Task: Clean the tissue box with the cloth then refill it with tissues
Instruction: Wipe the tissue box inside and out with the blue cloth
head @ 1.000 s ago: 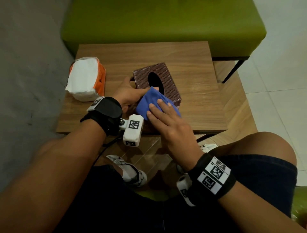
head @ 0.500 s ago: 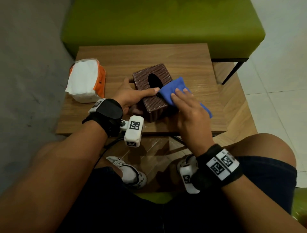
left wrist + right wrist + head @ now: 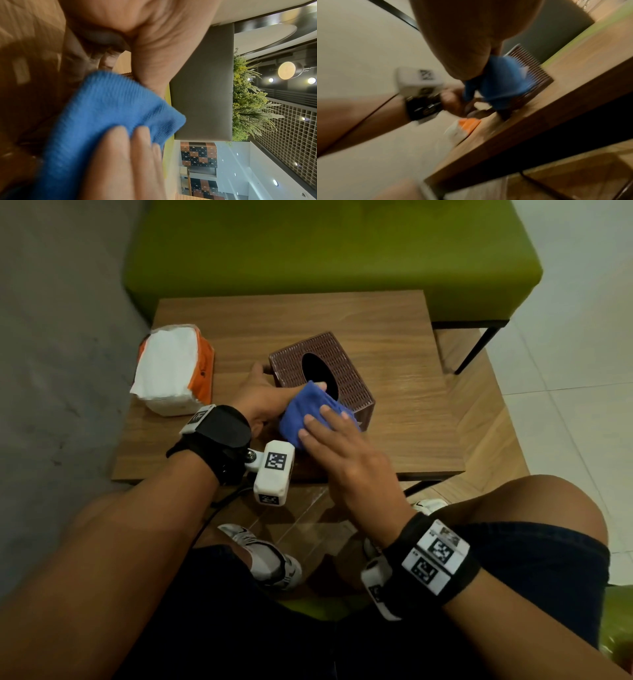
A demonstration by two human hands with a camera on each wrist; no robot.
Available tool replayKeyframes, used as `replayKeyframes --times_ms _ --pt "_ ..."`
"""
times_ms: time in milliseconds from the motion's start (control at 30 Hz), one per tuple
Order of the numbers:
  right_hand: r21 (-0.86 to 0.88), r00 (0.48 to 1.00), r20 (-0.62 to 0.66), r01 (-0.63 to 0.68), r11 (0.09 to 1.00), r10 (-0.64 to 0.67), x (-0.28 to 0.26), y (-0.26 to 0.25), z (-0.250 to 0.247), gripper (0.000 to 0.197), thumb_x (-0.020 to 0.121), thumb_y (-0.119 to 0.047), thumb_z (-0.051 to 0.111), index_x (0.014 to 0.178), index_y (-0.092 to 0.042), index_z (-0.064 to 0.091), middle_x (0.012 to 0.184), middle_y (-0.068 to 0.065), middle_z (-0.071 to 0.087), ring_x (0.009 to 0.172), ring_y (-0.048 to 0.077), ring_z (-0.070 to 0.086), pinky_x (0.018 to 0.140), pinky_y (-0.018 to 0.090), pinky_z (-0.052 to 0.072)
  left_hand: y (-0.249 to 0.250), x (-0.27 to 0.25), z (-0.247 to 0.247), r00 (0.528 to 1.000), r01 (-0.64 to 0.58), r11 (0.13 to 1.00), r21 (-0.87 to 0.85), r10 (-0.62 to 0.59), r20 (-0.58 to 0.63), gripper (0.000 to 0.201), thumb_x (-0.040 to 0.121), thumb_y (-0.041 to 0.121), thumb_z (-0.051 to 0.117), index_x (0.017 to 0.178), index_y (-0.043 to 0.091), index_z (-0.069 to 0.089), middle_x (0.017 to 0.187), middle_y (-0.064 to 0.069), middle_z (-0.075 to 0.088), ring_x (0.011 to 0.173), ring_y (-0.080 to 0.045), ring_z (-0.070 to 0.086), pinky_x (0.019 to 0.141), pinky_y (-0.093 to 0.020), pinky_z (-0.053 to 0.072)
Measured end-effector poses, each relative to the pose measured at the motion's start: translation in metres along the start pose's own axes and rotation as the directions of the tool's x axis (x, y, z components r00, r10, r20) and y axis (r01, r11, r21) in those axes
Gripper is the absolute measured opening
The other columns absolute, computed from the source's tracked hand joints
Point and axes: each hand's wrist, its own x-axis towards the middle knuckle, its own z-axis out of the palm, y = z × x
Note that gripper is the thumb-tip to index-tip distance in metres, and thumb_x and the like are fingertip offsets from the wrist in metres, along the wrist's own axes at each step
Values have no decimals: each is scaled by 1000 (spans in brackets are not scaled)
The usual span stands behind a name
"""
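Observation:
A brown woven tissue box (image 3: 346, 371) with an empty oval opening stands mid-table. My left hand (image 3: 270, 395) grips its left side, thumb lying on the top by the opening. A folded blue cloth (image 3: 301, 412) covers the box's near left corner. My right hand (image 3: 329, 426) presses the cloth onto the box with straight fingers. In the left wrist view the blue cloth (image 3: 106, 115) sits under the right hand's fingers (image 3: 120, 148). The blurred right wrist view shows the cloth (image 3: 501, 81) against the box (image 3: 534, 67).
A white tissue pack in an orange wrapper (image 3: 174, 368) lies at the left of the wooden table (image 3: 394, 433). A green bench (image 3: 329, 251) stands behind the table, a grey wall on the left. My knees and shoes are below the table's near edge.
My right hand has swept the cloth from the box's right side back to its near left corner. The left hand has kept its hold on the box.

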Motion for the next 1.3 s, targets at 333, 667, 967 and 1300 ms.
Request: replayKeyframes --times_ms 333,667,967,1300 --pt "189 956 -15 -286 939 294 64 53 -29 46 86 -2 48 121 -5 78 134 15 72 138 34 59 117 50 46 6 -2 -5 998 46 999 10 -46 -45 86 73 32 97 137 26 41 129 -3 65 107 -30 74 44 -36 59" --pt "-153 972 93 -198 968 214 56 51 -33 40 101 -13 52 138 -13 64 146 15 55 119 40 50 98 47 49 3 4 -9 998 55 998 23 -54 -33 88 71 36 99 139 25 44 125 -1 70 100 -26 77 50 -39 62" --pt "-248 947 107 -269 931 302 47 36 -38 34 102 -12 52 133 -19 64 132 12 49 113 30 45 82 30 36 1 6 -8 996 64 998 27 -62 -56 100 57 49 103 134 28 43 126 1 68 100 -26 76 56 -44 64" --pt "-220 935 72 -324 920 346 40 30 -29 32 102 -15 57 133 -22 63 129 10 47 113 27 42 82 26 26 -1 6 -10 995 93 995 23 -92 -28 86 69 38 99 130 31 38 119 0 72 95 -23 77 53 -40 62"
